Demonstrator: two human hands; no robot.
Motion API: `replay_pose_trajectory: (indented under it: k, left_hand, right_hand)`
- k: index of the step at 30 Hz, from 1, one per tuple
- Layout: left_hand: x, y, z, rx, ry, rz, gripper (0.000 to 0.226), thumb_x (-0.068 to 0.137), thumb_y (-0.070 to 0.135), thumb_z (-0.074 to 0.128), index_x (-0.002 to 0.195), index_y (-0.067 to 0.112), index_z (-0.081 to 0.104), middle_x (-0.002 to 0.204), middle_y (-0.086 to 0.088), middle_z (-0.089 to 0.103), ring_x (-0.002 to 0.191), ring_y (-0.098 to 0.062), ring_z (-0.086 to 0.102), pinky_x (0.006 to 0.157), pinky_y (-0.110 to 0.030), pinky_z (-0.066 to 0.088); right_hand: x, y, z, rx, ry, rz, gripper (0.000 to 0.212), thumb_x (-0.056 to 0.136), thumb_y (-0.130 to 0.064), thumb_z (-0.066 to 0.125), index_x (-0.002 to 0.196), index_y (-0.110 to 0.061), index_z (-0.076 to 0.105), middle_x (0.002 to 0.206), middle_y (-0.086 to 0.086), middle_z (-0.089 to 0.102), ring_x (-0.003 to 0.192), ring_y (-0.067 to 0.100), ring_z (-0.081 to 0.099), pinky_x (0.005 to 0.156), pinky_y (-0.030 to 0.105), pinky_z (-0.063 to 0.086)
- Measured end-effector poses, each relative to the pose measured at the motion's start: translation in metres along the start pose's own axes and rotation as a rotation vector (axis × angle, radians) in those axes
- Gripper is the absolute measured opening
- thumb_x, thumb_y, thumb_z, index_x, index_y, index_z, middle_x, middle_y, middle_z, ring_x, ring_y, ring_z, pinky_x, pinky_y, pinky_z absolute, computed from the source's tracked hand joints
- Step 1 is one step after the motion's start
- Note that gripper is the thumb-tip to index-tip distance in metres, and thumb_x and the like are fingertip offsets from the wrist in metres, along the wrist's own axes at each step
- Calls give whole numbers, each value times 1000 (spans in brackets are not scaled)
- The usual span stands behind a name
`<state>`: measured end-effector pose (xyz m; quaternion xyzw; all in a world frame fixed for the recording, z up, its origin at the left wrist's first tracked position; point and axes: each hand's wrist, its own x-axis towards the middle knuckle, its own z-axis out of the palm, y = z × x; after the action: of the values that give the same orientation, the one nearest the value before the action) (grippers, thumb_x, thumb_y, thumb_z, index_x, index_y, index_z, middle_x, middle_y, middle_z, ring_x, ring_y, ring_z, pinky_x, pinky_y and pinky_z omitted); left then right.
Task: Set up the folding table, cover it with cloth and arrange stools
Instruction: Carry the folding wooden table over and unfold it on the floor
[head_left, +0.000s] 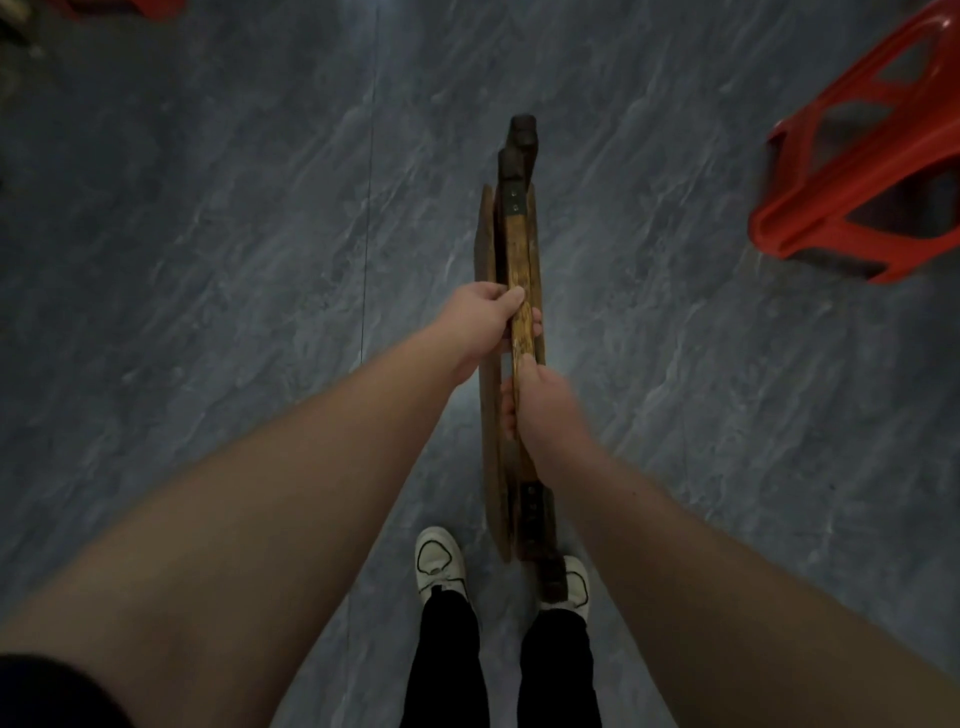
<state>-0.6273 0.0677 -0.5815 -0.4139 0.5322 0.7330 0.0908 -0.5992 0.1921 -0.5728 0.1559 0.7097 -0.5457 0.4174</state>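
The folded wooden table (517, 249) stands on edge in front of me, seen from above as a narrow stack of brown boards with dark metal brackets and dark legs at both ends. My left hand (485, 325) grips the top wooden rail from the left, thumb over it and fingertips showing on the far side. Just nearer to me, my right hand (543, 405) grips the same rail from the right. A red plastic stool (862, 166) lies tilted on the floor at the upper right.
The floor (208, 260) is grey marbled tile with a thin seam running up left of the table. My feet in white shoes (440, 564) stand right below the table's near end. Another red object shows at the top left corner (124, 6).
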Motion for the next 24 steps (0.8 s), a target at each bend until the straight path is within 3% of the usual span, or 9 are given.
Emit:
replay_pose_trajectory:
  k: [3, 8, 12, 16, 20, 24]
  left_hand:
    - [7, 2, -1, -15, -18, -5, 18, 104, 19, 50, 100, 6, 62, 87, -10, 75, 80, -19, 74, 67, -30, 58]
    - [3, 1, 6, -62, -65, -21, 23, 105, 20, 49, 113, 2, 59, 96, -13, 73, 80, -17, 74, 62, -26, 56]
    - [-2, -5, 11, -64, -23, 14, 25, 105, 23, 49, 119, 4, 56, 100, -13, 72, 77, -18, 73, 63, -27, 57]
    - [-11, -14, 9, 54, 32, 41, 22, 104, 26, 50, 119, 11, 57, 104, -9, 72, 87, -21, 74, 69, -30, 59]
    - [-23, -23, 10, 170, 75, 123, 11, 103, 25, 49, 103, 27, 59, 101, -5, 72, 82, -14, 72, 68, -27, 60]
    - [-35, -35, 9, 482, 123, 238, 31, 103, 32, 45, 131, 25, 58, 111, 3, 69, 100, -13, 66, 86, -33, 54]
  right_hand:
    - [6, -3, -2, -46, -13, -23, 40, 105, -36, 36, 82, -12, 58, 62, 1, 52, 52, 14, 49, 50, 30, 41]
    - [8, -2, -13, -161, -21, -65, 42, 105, -40, 35, 83, -12, 58, 67, 4, 55, 58, 18, 53, 54, 31, 43]
    - [10, -4, -18, -134, -95, -19, 39, 104, -39, 39, 96, -6, 60, 74, 11, 61, 65, 24, 60, 59, 34, 49]
    - [12, 3, -25, -243, -139, -67, 44, 103, -45, 44, 104, -6, 63, 83, 12, 67, 75, 31, 66, 67, 43, 54]
    - [11, 12, -31, -283, -121, -74, 36, 99, -49, 49, 100, -15, 62, 93, 15, 69, 91, 37, 68, 81, 54, 56]
    - [6, 18, -38, -320, -114, -121, 25, 98, -46, 52, 100, -23, 61, 90, 3, 69, 86, 23, 69, 81, 50, 59]
